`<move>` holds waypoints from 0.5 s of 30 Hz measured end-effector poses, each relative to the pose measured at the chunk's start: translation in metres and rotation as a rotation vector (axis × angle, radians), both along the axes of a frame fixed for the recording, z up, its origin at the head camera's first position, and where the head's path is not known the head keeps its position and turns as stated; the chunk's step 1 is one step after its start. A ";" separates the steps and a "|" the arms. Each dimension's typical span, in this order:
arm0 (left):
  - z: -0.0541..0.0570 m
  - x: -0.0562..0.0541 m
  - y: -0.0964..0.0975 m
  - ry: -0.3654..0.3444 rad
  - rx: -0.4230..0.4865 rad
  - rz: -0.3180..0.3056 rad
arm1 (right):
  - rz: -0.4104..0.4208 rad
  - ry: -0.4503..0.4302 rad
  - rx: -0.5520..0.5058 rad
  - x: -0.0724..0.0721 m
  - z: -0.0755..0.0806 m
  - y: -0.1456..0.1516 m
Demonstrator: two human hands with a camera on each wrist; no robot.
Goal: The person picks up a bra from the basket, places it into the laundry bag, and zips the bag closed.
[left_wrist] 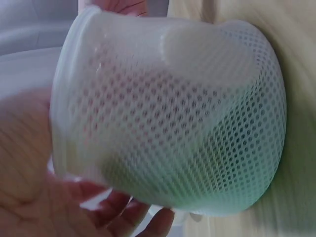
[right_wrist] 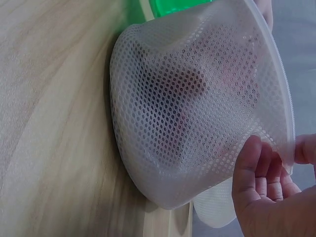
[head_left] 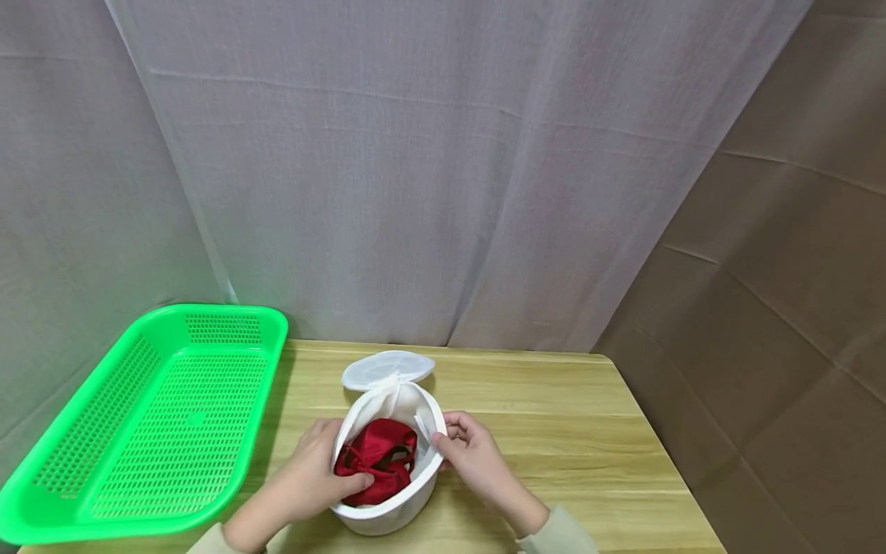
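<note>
A white mesh laundry bag (head_left: 388, 523), round and stiff-rimmed, stands upright on the table with its zippered lid (head_left: 388, 369) folded back behind it. Inside lies a bunched red cloth item (head_left: 381, 438) with thin straps or cords. My left hand (head_left: 311, 477) grips the left rim, thumb over the edge by the red cloth and fingers along the outside. At the right rim, my right hand (head_left: 474, 454) pinches the edge between thumb and curled fingers, seen closely in the right wrist view. Through the mesh wall (left_wrist: 173, 108), the red shows faintly in the left wrist view.
A green plastic basket (head_left: 266, 415) with perforated sides stands to the left of the bag. The wooden table (head_left: 554, 431) extends to the right. Grey curtain (head_left: 388, 192) hangs behind it, and a brown cloth (head_left: 782, 308) hangs along the right side.
</note>
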State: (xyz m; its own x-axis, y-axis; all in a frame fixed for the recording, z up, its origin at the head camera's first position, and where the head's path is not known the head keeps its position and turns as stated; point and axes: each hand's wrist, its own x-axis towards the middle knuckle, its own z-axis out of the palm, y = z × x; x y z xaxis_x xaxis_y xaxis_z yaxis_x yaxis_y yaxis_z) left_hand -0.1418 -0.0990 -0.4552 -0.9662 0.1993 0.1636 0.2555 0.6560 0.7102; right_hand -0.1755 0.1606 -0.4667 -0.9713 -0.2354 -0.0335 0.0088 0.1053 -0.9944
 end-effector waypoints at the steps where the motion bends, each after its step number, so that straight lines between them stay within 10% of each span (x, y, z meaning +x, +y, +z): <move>1: -0.001 -0.001 0.001 0.003 -0.015 0.022 | 0.001 0.000 -0.003 0.000 -0.001 0.000; 15: -0.020 -0.013 0.001 0.054 -0.117 0.113 | -0.019 0.022 -0.023 0.003 0.003 0.002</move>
State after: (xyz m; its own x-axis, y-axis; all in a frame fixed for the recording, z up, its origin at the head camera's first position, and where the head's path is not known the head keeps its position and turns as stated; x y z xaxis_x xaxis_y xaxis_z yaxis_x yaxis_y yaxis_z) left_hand -0.1549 -0.0980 -0.4750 -0.9739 0.1108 0.1983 0.2115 0.7601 0.6144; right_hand -0.1722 0.1624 -0.4635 -0.9760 -0.2177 -0.0067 -0.0115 0.0824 -0.9965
